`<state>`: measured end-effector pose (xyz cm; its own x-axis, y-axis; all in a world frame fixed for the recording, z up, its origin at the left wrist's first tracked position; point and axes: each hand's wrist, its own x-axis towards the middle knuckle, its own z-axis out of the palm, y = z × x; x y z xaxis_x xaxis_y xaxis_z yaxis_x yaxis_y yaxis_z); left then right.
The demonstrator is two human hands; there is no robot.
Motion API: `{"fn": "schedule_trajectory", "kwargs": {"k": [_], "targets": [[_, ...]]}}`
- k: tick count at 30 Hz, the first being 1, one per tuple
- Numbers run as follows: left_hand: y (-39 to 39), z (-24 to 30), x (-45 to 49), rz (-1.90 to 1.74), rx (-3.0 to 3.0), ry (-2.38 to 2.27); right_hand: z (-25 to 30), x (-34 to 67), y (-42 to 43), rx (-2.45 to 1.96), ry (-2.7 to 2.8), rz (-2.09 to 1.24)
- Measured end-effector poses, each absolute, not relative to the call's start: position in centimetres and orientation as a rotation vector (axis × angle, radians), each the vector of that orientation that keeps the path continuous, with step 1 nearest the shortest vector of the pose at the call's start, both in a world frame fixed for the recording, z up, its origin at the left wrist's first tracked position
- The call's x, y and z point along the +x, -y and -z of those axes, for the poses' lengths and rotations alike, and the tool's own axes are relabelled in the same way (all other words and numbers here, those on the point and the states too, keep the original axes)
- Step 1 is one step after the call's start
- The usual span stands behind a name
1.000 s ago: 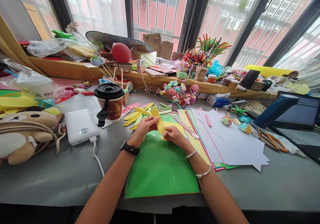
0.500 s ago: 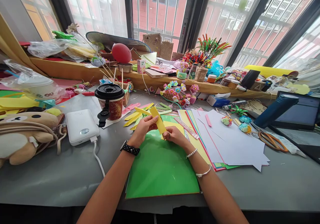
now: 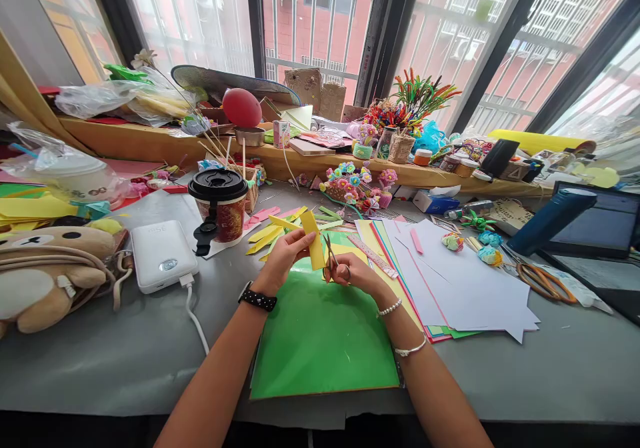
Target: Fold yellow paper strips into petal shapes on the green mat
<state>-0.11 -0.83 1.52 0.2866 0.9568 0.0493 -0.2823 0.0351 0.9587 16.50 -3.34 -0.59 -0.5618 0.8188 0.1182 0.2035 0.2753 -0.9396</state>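
My left hand [image 3: 284,256] pinches a yellow paper strip [image 3: 313,238] and holds it upright over a green paper sheet [image 3: 320,335]. My right hand [image 3: 356,273] grips small scissors [image 3: 330,259], whose blades point up beside the strip's right edge. Both hands hover above the grey table, close together. More yellow, green and pink strips [image 3: 273,229] lie just behind the hands.
A lidded coffee cup [image 3: 219,203] and a white power bank [image 3: 161,255] stand at left, with a plush bear bag [image 3: 47,268]. A stack of white and coloured sheets [image 3: 465,281], orange scissors [image 3: 545,281], a blue bottle [image 3: 550,220] and a laptop [image 3: 603,225] lie at right. Paper flowers [image 3: 356,185] crowd the sill.
My right hand has turned so the scissors now show, blades up against the yellow strip. The strip has tilted slightly more upright. My left hand has barely moved.
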Motion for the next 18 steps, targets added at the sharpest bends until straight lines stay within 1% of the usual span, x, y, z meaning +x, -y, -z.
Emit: {"fn": "schedule_trajectory", "kwargs": {"k": [8,13,18], "targets": [[1.01,-1.80,0.09,-1.196,1.141,-0.840,0.73,16.10,3.39,-1.064,2.096,-1.056],[0.72,-1.67,0.13,-1.298,1.154,-0.878,0.68,16.02,3.42,-1.087,2.099,-1.001],[0.72,-1.58,0.04,-1.304,1.183,-0.877,0.74,15.96,3.45,-1.087,2.093,-0.992]]}}
